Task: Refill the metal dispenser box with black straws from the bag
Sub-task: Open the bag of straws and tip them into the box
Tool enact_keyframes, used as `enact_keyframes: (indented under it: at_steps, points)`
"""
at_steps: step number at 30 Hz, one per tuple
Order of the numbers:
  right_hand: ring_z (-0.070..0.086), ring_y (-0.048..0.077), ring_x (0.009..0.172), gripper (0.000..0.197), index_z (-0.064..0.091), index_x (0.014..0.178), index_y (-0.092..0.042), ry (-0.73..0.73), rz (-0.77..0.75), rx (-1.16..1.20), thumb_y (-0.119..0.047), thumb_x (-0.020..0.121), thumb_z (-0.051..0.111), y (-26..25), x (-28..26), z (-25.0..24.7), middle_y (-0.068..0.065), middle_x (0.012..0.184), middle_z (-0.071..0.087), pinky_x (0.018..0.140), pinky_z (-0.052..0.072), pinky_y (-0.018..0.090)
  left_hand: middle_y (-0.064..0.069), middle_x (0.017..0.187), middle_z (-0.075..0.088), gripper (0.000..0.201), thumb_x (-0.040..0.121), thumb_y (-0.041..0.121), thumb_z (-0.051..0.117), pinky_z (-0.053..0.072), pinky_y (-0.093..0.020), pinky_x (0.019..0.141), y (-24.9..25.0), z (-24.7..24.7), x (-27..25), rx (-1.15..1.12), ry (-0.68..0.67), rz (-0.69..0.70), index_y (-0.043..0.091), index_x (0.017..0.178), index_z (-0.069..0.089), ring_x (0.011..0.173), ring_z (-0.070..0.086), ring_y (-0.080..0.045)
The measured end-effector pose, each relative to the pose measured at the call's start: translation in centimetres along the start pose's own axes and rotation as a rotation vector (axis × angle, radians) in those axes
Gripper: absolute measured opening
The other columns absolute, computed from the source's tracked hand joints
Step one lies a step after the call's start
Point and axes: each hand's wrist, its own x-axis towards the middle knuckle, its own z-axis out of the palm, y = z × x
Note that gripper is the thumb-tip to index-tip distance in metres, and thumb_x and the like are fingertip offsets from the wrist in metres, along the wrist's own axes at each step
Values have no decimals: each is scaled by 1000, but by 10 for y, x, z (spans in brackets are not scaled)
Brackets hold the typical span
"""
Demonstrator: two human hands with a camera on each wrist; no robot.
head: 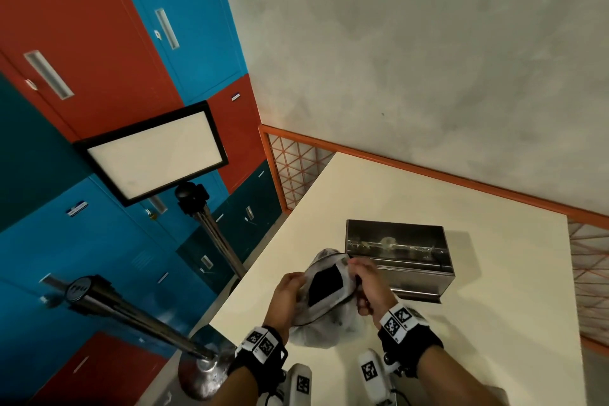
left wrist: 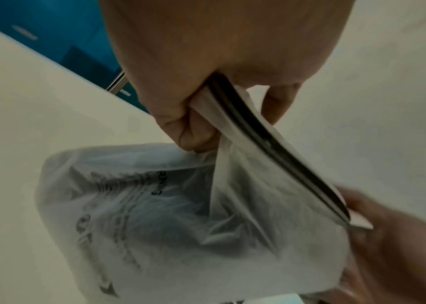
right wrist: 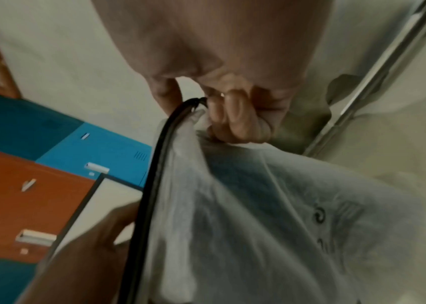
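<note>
A frosted plastic zip bag (head: 324, 326) with a black zipper rim stands on the table, its mouth pulled wide. Inside shows a dark bundle of black straws (head: 324, 287). My left hand (head: 286, 295) grips the left rim of the bag (left wrist: 180, 216). My right hand (head: 369, 287) pinches the right rim of the bag (right wrist: 258, 216) at the end of the zipper. Just behind the bag stands the metal dispenser box (head: 400, 255), its lid up and its inside open to view.
The cream table (head: 478, 323) runs along an orange rail and mesh panel (head: 590, 273) at the right and back. Left of the table stand a framed sign on a post (head: 155, 155), a metal stanchion (head: 99, 293) and coloured lockers.
</note>
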Motion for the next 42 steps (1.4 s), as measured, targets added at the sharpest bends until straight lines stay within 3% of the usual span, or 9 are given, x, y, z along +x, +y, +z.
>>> enact_keyframes:
  at_steps: [3, 5, 7, 13, 20, 24, 27, 33, 42]
  points:
    - [54, 14, 57, 40, 54, 105, -26, 6, -101, -308, -62, 87, 57, 5, 2, 3, -4, 76, 58, 40, 37, 22, 4, 106, 76, 22, 95, 43, 66, 55, -32, 90, -6, -4, 11, 163, -39, 74, 28, 110, 71, 100, 70, -14]
    - [63, 19, 83, 51, 51, 107, -28, 51, -200, -523, -71, 80, 58, 7, 4, 5, -3, 99, 58, 61, 53, 30, 8, 104, 76, 24, 93, 45, 68, 54, -28, 91, -9, -6, 15, 255, -47, 113, 28, 110, 73, 99, 70, -9]
    - [59, 20, 93, 50, 50, 107, -27, 66, -245, -652, -64, 78, 65, 8, 8, 5, -2, 107, 51, 77, 48, 31, 8, 95, 77, 26, 95, 45, 65, 53, -23, 81, -10, -5, 17, 309, -50, 151, 22, 103, 76, 89, 71, -9]
    - [57, 21, 85, 17, 57, 92, -16, 79, -231, -750, -33, 96, 56, 3, 22, 8, 3, 91, 64, 71, 38, 28, 8, 50, 59, 42, 103, 44, 49, 38, -20, 53, -9, -3, 24, 403, 40, 146, 21, 87, 80, 51, 53, -4]
    - [64, 26, 78, 8, 64, 88, -6, 135, -66, -104, -10, 92, 60, 9, 41, 14, 17, 87, 68, 73, 53, 38, -16, 77, 71, 56, 100, 50, 54, 50, -35, 69, -2, -9, 43, 250, 162, -64, -1, 84, 69, 74, 67, -31]
    - [68, 32, 62, 14, 65, 81, -3, 137, -26, -217, -11, 90, 59, 20, 53, 11, 9, 57, 68, 66, 57, 49, -20, 94, 72, 47, 99, 41, 58, 50, -37, 74, -1, -14, 51, 268, 144, -110, -5, 101, 68, 85, 68, -33]
    - [63, 20, 51, 21, 66, 78, -2, 143, -77, -410, -14, 92, 57, 20, 55, 11, 3, 51, 65, 57, 51, 29, -26, 107, 69, 48, 101, 40, 55, 52, -42, 86, 2, -15, 52, 375, 117, -95, -6, 106, 68, 100, 67, -38]
    - [55, 17, 75, 16, 64, 94, -2, 137, -243, -562, -14, 96, 54, 9, 52, 11, 3, 80, 61, 64, 32, 26, -1, 100, 76, 55, 82, 69, 61, 54, -36, 88, 9, -12, 41, 400, -20, 40, 18, 100, 73, 96, 70, -19]
    - [57, 22, 83, 12, 62, 84, -14, 189, -247, -415, -17, 94, 56, 21, 65, 6, 9, 87, 64, 86, 49, 45, -6, 68, 68, 40, 97, 39, 64, 47, -33, 67, 6, -15, 44, 361, 34, 96, 9, 71, 67, 68, 63, -23]
